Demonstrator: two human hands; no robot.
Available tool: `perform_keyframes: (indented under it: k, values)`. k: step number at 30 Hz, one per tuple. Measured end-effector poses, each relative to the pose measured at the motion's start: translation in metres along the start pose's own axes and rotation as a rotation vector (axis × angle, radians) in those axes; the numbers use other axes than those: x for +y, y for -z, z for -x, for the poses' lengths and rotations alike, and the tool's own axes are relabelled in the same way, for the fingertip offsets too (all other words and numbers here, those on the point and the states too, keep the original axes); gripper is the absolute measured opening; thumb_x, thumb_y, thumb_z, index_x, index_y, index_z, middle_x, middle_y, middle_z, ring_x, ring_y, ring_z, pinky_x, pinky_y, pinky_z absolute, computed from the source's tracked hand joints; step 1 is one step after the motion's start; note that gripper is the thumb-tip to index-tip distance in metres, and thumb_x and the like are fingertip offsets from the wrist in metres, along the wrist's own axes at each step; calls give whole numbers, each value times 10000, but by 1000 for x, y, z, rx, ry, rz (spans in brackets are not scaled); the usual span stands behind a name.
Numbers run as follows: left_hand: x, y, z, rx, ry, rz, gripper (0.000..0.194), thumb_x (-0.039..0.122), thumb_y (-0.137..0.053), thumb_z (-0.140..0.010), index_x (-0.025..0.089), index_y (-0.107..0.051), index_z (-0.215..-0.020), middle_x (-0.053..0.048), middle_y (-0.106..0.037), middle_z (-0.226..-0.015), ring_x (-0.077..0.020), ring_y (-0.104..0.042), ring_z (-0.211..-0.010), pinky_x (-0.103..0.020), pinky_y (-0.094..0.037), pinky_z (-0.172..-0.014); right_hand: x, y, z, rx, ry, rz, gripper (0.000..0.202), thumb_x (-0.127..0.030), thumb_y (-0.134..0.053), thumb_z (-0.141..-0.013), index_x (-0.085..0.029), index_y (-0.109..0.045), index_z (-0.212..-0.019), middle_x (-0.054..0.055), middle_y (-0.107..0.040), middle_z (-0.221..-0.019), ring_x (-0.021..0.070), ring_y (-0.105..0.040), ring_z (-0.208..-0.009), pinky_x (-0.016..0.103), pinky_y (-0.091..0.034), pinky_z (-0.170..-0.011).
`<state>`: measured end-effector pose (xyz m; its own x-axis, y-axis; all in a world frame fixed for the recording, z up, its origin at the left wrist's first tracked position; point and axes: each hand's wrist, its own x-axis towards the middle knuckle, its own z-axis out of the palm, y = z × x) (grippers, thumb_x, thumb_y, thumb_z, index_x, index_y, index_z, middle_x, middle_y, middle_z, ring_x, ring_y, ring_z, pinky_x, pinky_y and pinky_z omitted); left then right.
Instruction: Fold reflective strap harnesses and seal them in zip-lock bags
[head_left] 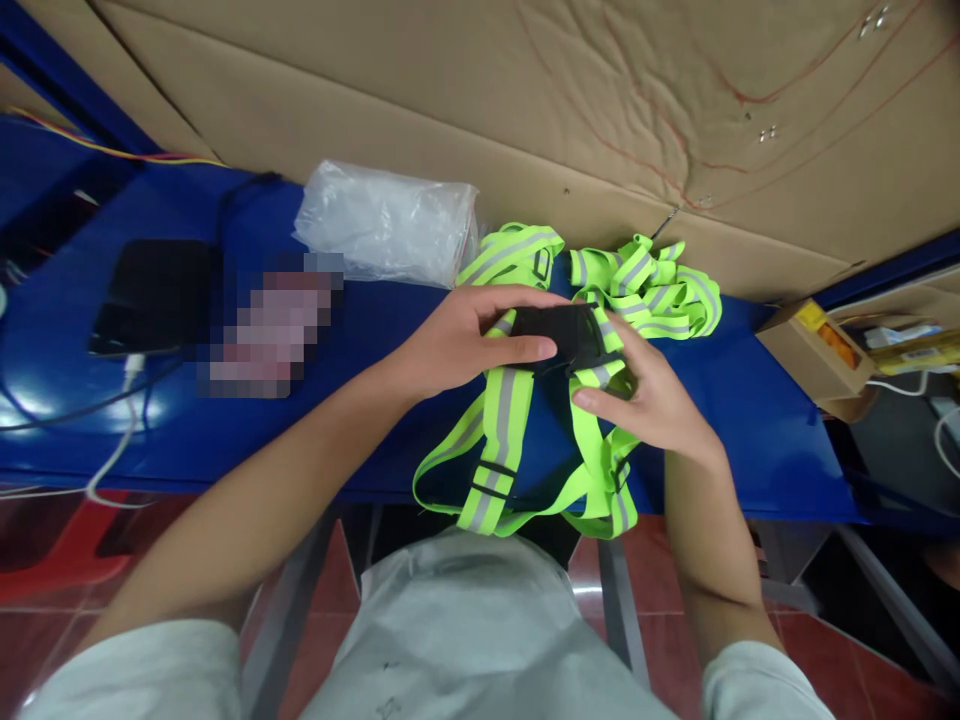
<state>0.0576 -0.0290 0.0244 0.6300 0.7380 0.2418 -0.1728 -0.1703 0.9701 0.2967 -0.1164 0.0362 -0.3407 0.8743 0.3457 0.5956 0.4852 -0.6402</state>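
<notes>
One buckle (pixel 556 335) is gripped by the left hand (pixel 454 340) above the counter (pixel 757 430), back from its front edge. The right hand (pixel 660 395) is curled alongside, grip unconfirmed. Straps (pixel 508 415) should be kept untwisted.

Blue tabletop (pixel 757 430) | clear plastic bag (pixel 390 222) | two lime strap bundles (pixel 664 300) | black device (pixel 154 295) | pixelated item (pixel 274 335)

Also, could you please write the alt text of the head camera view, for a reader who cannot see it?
Two bare hands, left and right, hold a black buckle on neon-yellow straps with grey stripes, above a blue table. Behind are two more strap bundles and a clear plastic bag.
</notes>
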Motion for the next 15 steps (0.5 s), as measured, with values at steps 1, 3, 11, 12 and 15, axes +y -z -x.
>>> perform_keyframes:
  k: [1,3,11,12,15]
  values:
    - [3,0,1,-13,6,10,449,376,-905,-792,241,-812,-1210,-34,-793,-1212,-227,-713,-1151,-309,-548,-1004,-1,2,1,-48,-18,-67,719,-485,-797,-908,-274,-530,-1541,85,-614,-1522,333,-590,-1414,518,-475,-1219]
    - [6,-1,3,-29,27,35,462,368,-908,-786,253,-807,-1222,-31,-787,-1147,-217,-721,-1083,-308,-563,-950,-4,1,2,-103,-50,-202,638,-467,-817,-895,-252,-606,-1457,66,-701,-1401,304,-659,-1326,467,-531,-1168]
    - [-11,-19,4,105,97,167,668,538,-832,-844,274,-613,-1417,-25,-707,-1036,-213,-696,-1068,-321,-567,-949,-7,-18,0,-29,-435,-673,309,-512,-821,-886,-230,-731,-978,3,-763,-895,181,-741,-783,338,-654,-785]
    - [-13,-21,4,124,102,150,751,576,-828,-834,280,-552,-1467,-32,-709,-1070,-232,-693,-1119,-358,-557,-1012,-7,-19,-1,7,-465,-721,310,-517,-818,-889,-223,-738,-950,6,-762,-883,174,-738,-760,328,-652,-767]
    - [-17,-25,3,122,117,62,949,548,-914,-738,289,-447,-1523,-60,-705,-1201,-284,-668,-1241,-445,-530,-1106,-6,-19,-5,137,-510,-786,338,-538,-833,-867,-211,-768,-918,23,-773,-876,165,-733,-741,315,-654,-766]
